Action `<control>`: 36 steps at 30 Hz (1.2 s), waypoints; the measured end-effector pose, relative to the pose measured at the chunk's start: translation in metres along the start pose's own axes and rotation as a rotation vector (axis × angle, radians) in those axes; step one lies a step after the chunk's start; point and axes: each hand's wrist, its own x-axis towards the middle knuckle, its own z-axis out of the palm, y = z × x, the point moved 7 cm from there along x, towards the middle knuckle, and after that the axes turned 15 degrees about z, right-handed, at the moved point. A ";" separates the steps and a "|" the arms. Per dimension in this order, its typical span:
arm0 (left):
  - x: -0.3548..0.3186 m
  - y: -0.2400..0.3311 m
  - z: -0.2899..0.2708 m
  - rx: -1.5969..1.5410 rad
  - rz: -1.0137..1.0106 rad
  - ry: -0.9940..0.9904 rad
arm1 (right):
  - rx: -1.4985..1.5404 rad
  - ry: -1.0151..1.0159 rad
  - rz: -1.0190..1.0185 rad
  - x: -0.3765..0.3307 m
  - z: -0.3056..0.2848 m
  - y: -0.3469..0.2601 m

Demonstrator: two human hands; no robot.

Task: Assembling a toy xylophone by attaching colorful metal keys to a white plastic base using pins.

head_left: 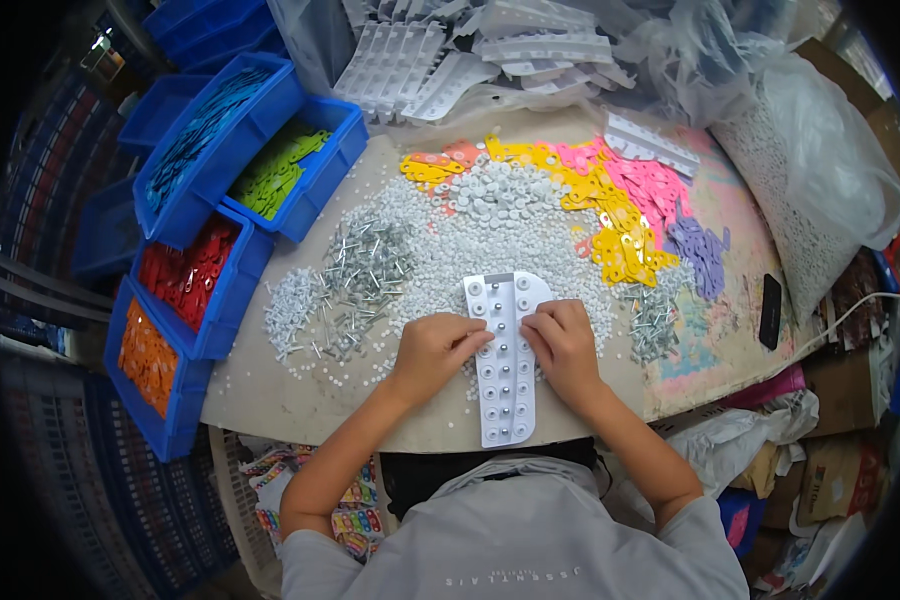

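Observation:
A white plastic strip-shaped board (501, 410) lies at the near middle of the table, its long side pointing toward me. Round white rings run along both its edges, and metal studs stand in a row down its centre. My left hand (432, 352) touches its left edge, thumb and fingers pinched together. On the opposite edge rests my right hand (564, 345), its fingers also pinched. Whatever small part either hand holds is hidden by the fingertips. Small white plastic pieces (450, 240) are heaped just beyond the board, with metal pins (365, 260) to their left.
Blue bins at the left hold blue, green (275, 180), red (192, 270) and orange pieces (150, 350). Yellow (620, 240), pink (650, 185) and purple pieces (700, 250) lie far right. More white boards (400, 65) are stacked behind. A black phone-like object (770, 312) and a full sack (790, 170) are at right.

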 end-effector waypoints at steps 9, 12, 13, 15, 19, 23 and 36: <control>0.102 -0.097 -0.060 0.384 -0.081 0.187 | -0.002 -0.017 0.042 0.060 -0.017 0.010; 0.112 -0.120 -0.053 0.434 -0.196 0.115 | -0.016 0.109 0.080 0.107 -0.016 0.045; 0.112 -0.127 -0.050 0.436 -0.266 0.069 | -0.034 0.120 0.113 0.121 -0.015 0.059; 0.117 -0.128 -0.045 0.414 -0.308 0.024 | -0.072 0.124 0.154 0.147 -0.011 0.083; 0.116 -0.127 -0.039 0.423 -0.293 0.002 | -0.189 0.124 0.223 0.173 -0.004 0.108; 0.111 -0.133 -0.041 0.480 -0.154 0.052 | -0.294 0.043 0.241 0.180 0.011 0.119; 0.015 -0.001 -0.018 -0.130 -0.056 -0.080 | 0.187 -0.093 0.261 0.075 -0.028 0.038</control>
